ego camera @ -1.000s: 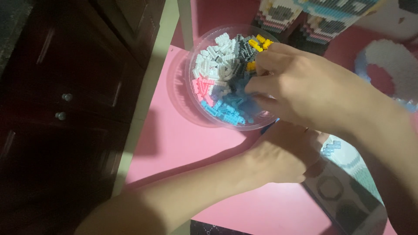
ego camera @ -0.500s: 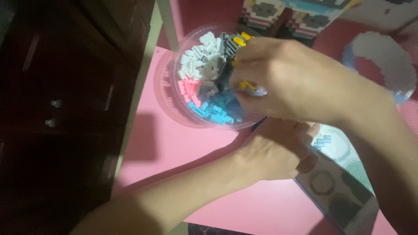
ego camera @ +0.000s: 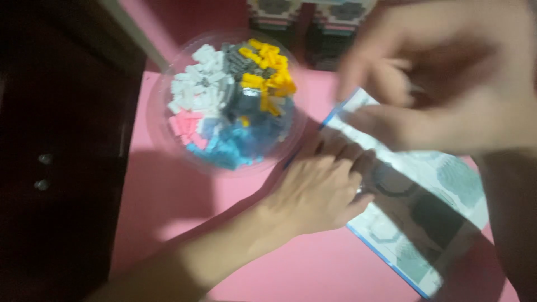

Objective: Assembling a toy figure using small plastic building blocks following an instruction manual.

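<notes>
A clear round tub (ego camera: 160, 130) stands on the pink table (ego camera: 173, 223) and holds small building bricks sorted by colour: white (ego camera: 198, 84), yellow (ego camera: 269, 72), pink (ego camera: 184, 124), blue (ego camera: 235, 146) and grey (ego camera: 235, 61). My left hand (ego camera: 319, 190) lies knuckles up just right of the tub, its curled fingers on the near edge of an instruction booklet (ego camera: 430, 223). What is under the fingers is hidden. My right hand (ego camera: 442, 84) hovers blurred above the booklet's far end, thumb and fingers pinched together. I cannot make out anything between them.
Two built brick models (ego camera: 279, 14) stand at the table's far edge behind the tub. A dark wooden cabinet (ego camera: 56, 168) with round knobs (ego camera: 42, 170) runs along the left of the table.
My right hand has lifted out of the tub and swung right, above the booklet, uncovering the bricks. The view has moved closer. My left hand stays beside the tub.
</notes>
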